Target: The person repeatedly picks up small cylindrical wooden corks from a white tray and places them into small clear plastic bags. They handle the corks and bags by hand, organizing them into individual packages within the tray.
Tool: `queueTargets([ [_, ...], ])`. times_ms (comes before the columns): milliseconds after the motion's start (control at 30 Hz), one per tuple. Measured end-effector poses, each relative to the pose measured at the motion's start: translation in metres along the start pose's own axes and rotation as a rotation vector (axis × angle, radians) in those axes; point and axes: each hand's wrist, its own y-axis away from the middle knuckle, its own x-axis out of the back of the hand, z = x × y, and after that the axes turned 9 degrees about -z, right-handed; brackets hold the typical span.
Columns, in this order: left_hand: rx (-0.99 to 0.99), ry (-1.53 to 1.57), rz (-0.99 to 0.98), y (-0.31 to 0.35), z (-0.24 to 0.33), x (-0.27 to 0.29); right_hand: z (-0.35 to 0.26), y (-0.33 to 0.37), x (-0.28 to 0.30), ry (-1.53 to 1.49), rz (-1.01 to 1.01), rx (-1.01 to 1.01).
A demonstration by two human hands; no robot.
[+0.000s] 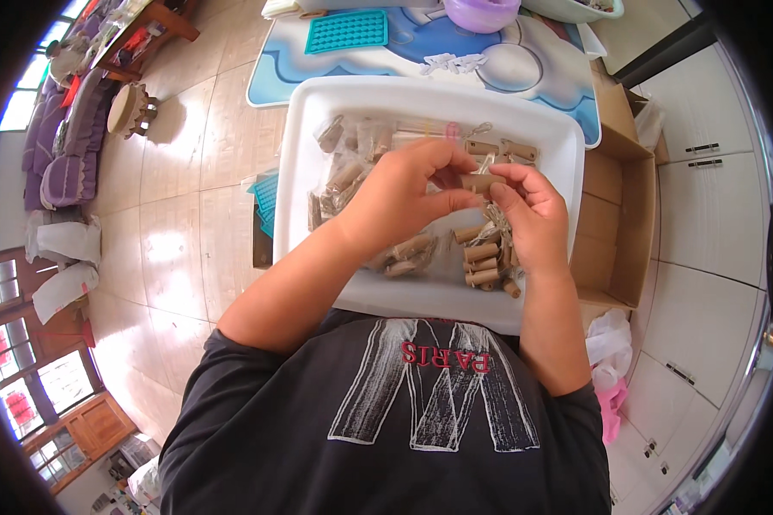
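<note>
Between my two hands, above a white plastic tray (pixel 296 163), is a small brown cylinder (pixel 481 183). The thumb and fingers of my left hand (pixel 399 193) are closed at its left end. At its other end, my right hand (pixel 537 210) pinches with thumb and forefinger. Thin pale strings (pixel 492 225) hang near the right fingers; whether they join the held cylinder, I cannot tell. Below the hands lies a pile of similar cylinders (pixel 481 264) with strings. Clear plastic bags holding more brown cylinders (pixel 410 255) fill the tray's left and middle.
Beyond the tray, a blue and white patterned table (pixel 270 64) carries a teal gridded mat (pixel 346 32), white pieces (pixel 453 63) and a purple bowl (pixel 481 13). An open cardboard box (pixel 636 227) stands right of the tray. A round stool (pixel 129 110) is on the tiled floor (pixel 167 215).
</note>
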Motion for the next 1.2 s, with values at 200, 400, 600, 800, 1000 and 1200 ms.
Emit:
queueTargets([
  [200,0.111,0.529,0.023,0.008,-0.013,-0.007,-0.003,0.006,-0.008,0.021,0.003,0.146],
  [400,0.086,0.791,0.057,0.005,-0.029,-0.01,-0.006,0.008,-0.012,0.044,0.096,0.223],
  [600,0.134,1.065,0.119,0.006,-0.024,-0.002,-0.006,0.0,-0.005,-0.142,0.187,0.079],
  [800,0.099,1.137,0.091,0.006,-0.028,-0.004,-0.007,-0.002,-0.006,-0.534,-0.081,-0.066],
  [1000,0.194,1.207,0.101,0.006,-0.03,-0.002,0.001,-0.002,0.003,-0.548,-0.018,-0.074],
  [1200,0.19,1.238,0.085,0.005,-0.03,0.001,-0.002,-0.002,0.001,-0.264,0.149,-0.004],
])
